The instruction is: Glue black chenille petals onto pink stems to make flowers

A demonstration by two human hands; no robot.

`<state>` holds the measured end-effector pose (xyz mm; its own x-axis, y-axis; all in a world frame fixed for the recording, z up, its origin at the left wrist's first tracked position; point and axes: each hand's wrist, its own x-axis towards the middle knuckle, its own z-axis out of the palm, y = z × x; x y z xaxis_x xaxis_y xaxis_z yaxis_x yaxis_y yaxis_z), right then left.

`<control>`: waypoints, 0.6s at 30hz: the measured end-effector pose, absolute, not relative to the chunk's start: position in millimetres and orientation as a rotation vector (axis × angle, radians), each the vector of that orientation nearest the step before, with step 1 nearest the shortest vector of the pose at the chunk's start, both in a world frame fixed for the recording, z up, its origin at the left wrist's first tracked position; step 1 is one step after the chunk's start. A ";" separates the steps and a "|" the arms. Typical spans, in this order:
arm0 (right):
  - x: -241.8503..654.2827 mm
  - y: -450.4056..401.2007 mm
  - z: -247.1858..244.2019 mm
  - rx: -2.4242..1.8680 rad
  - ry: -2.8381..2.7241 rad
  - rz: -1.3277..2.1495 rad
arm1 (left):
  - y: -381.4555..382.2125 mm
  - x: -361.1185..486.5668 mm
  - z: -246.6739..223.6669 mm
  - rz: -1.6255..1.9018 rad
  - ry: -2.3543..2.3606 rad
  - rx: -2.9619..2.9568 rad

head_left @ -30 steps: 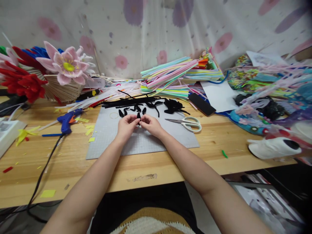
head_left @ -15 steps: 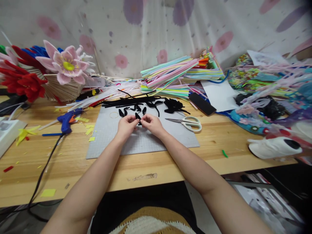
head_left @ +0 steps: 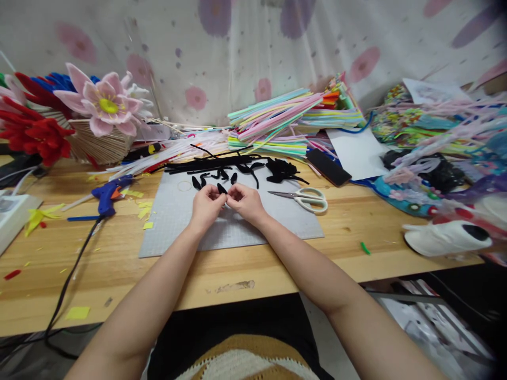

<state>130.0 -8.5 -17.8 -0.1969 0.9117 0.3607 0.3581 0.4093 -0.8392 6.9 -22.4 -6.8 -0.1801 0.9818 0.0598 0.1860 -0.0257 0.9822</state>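
Between my fingertips is a small black fuzzy pipe-cleaner piece (head_left: 222, 189), folded into a petal-like shape. My left hand (head_left: 207, 205) pinches it from the left. My right hand (head_left: 246, 202) meets it from the right, thumb and fingers closed together at its lower end, which my fingers partly hide. Both hands are above a grey cutting mat (head_left: 170, 227). Just beyond them lie several similar black shaped pieces (head_left: 196, 182) and a bundle of long black pipe cleaners (head_left: 214, 162). Scissors with pale handles (head_left: 311, 200) rest on the mat to the right.
A blue glue gun (head_left: 106, 196) with its black cord lies left, near yellow scraps (head_left: 146, 210). Pastel pipe cleaners (head_left: 273, 119) pile up at the back, beside a dark phone (head_left: 328, 167). Fuzzy flowers (head_left: 108, 104) stand back left; a white shoe-shaped object (head_left: 447, 238) sits right.
My fingertips have drawn slightly closer together around the black piece, and its tip now leans a little more to the left. The surrounding things stay where they were.
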 end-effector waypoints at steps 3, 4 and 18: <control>131.7 -7.9 -15.4 -1.103 -1.793 0.820 | -21.7 3.4 -8.3 1.268 1.404 1.325; 132.3 -7.3 -15.1 -1.105 -1.808 0.848 | -20.9 1.8 -9.8 1.262 1.397 1.363; 129.9 -0.8 -24.5 -1.215 -1.903 0.637 | -16.4 -0.5 -15.6 1.212 1.707 1.583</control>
<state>129.9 -0.8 -24.5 -0.2440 0.9081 0.3403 0.5205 0.4187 -0.7442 -0.5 -16.4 -15.6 -0.1896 0.9614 0.1992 0.5052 -0.0785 0.8594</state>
